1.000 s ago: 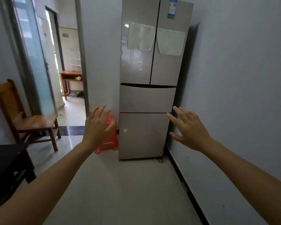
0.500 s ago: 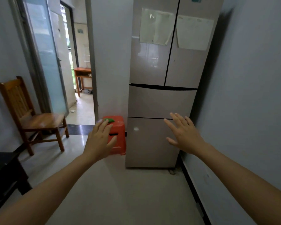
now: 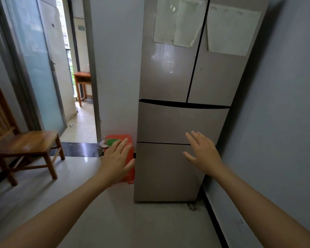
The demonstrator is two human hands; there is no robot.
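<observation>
Closer again: the fridge (image 3: 183, 122) fills far more of the view than a second ago. It stands on the floor against the right-hand wall, with the red stool (image 3: 121, 136) just beside its left flank. The right hand (image 3: 202, 154) now sits in front of the seam between the two lower drawers, and the left hand (image 3: 115, 161) in front of the stool. Both grips are spread, fingers straight, holding nothing, with no contact I can make out. Every door and drawer is shut. The walk-up looks nearly done, and I'd judge a reach for a drawer or door edge comes next.
</observation>
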